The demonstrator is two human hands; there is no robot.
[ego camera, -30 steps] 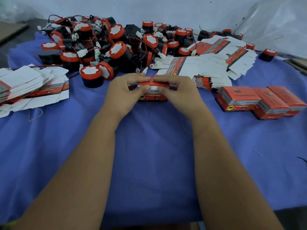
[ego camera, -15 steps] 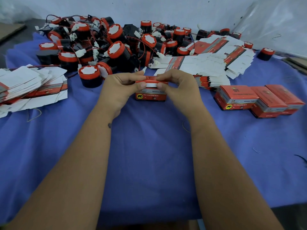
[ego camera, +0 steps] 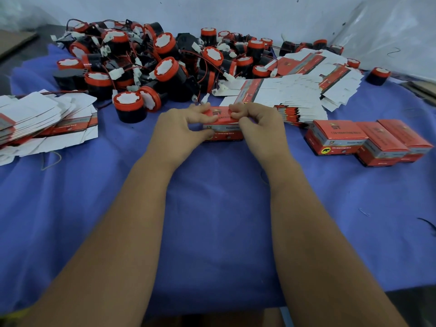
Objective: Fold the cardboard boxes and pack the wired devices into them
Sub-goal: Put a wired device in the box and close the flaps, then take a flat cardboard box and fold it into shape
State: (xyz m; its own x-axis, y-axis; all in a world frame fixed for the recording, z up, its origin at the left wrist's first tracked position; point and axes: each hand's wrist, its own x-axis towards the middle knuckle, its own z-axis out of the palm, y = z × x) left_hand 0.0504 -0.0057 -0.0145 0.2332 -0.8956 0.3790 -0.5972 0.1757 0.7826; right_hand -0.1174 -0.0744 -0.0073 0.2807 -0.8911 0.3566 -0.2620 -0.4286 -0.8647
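Table (ego camera: 212, 232) under blue cloth; heap of wired devices (ego camera: 151, 67) beyond the fingers, flat boxes (ego camera: 42, 123) off to the left. Red box (ego camera: 223, 129) sits between both hands. Left hand (ego camera: 181, 128) and right hand (ego camera: 259, 126) pinch its top flap with curled fingers. Best to press the flap evenly at both corners so the tab seats without creasing.

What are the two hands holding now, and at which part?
Both hold the red box: the left hand pinches its left end and the right hand its right end, fingers curled over the top flap.
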